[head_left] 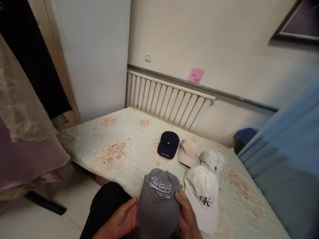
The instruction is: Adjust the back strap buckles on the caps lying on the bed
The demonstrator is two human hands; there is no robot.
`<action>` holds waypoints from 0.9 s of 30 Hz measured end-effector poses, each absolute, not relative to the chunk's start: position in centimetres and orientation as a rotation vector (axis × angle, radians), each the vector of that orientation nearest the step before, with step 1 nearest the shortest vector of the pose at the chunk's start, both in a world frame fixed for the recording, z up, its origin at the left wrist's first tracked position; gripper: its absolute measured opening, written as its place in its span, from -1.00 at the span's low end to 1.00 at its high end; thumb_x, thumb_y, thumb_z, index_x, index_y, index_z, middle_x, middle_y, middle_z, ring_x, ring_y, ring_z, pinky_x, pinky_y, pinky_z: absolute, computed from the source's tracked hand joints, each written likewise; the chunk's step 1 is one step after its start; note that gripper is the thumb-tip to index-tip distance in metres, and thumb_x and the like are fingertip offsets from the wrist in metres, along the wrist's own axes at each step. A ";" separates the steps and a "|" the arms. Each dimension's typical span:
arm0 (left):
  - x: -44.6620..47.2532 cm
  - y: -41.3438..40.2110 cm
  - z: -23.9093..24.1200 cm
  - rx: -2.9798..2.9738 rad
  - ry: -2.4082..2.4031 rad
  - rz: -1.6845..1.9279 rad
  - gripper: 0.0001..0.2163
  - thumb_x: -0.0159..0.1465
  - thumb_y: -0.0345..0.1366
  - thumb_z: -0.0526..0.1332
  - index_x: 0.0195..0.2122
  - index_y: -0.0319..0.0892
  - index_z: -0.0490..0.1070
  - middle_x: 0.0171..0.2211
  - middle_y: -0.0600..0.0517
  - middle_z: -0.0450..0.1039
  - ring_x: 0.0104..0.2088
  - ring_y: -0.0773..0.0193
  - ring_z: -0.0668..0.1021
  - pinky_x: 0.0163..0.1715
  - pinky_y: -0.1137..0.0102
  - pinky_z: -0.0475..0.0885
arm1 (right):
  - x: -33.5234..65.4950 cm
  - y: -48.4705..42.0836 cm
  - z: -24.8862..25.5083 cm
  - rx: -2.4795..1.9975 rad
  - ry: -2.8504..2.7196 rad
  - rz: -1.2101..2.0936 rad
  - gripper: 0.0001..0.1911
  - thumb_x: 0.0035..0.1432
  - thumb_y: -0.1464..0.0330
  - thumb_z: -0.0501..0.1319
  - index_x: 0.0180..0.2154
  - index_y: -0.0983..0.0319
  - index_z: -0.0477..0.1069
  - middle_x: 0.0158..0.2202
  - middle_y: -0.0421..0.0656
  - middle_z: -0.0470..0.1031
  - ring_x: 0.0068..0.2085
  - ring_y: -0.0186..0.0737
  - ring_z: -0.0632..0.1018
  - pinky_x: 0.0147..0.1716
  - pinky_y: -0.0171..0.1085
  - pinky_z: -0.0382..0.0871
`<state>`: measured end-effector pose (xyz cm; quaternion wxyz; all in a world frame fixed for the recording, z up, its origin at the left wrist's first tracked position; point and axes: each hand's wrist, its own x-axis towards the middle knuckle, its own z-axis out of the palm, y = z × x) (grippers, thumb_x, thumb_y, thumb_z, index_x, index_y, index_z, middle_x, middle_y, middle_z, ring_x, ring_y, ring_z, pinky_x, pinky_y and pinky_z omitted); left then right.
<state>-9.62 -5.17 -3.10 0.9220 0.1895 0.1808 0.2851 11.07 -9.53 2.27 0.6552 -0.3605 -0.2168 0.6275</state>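
The left hand (126, 215) and right hand (186, 212) grip opposite sides of a grey fabric baseball cap (159, 207), held at the near edge of the bed, brim toward the person. White raised script on its crown reads "Always"; the small red-and-white patch below is too small to read. Just beyond the right hand, a white fabric baseball cap (200, 191) bears a large dark K beside a smaller letter, C or G. Behind it, a smaller whitish cap (212, 160) carries a tiny dark emblem. Next comes a plain-fronted beige cap (189, 151), then a navy-black cap (168, 144) with a small white mark and illegible brim lettering. These four lie on a pale floral-covered bed (139, 146). On the wall, a pink paper square (196, 75) shows handwriting, unclear.
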 end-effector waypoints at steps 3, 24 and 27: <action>-9.7 -3.6 -2.5 0.408 0.318 0.593 -0.67 0.16 -0.14 0.19 -0.11 -0.21 0.42 -0.17 -0.15 0.51 0.02 -0.02 0.44 0.00 0.18 0.28 | 10.8 -10.1 2.8 -0.772 -0.450 1.452 -0.44 -0.08 0.32 0.29 0.04 0.14 0.32 -0.10 -0.09 0.53 -0.13 -0.04 0.54 -0.07 -0.06 0.33; -8.8 -1.5 0.0 0.429 0.412 0.756 -0.74 0.05 -0.36 0.24 -0.20 -0.23 0.45 -0.37 -0.09 0.54 -0.15 -0.03 0.54 -0.06 0.11 0.33 | 10.8 -11.3 1.3 -0.917 -0.476 1.397 -0.43 -0.07 0.05 0.24 0.00 0.12 0.38 -0.13 -0.09 0.54 -0.03 0.05 0.48 -0.05 0.01 0.34; -9.0 -1.6 -0.1 0.425 0.412 0.752 -0.75 0.07 -0.35 0.23 -0.19 -0.23 0.45 -0.40 -0.07 0.54 -0.17 -0.02 0.54 -0.07 0.11 0.33 | 10.9 -11.6 1.5 -0.922 -0.465 1.405 -0.40 -0.08 0.14 0.28 0.04 0.14 0.34 -0.13 -0.07 0.55 -0.02 0.06 0.48 -0.05 0.02 0.33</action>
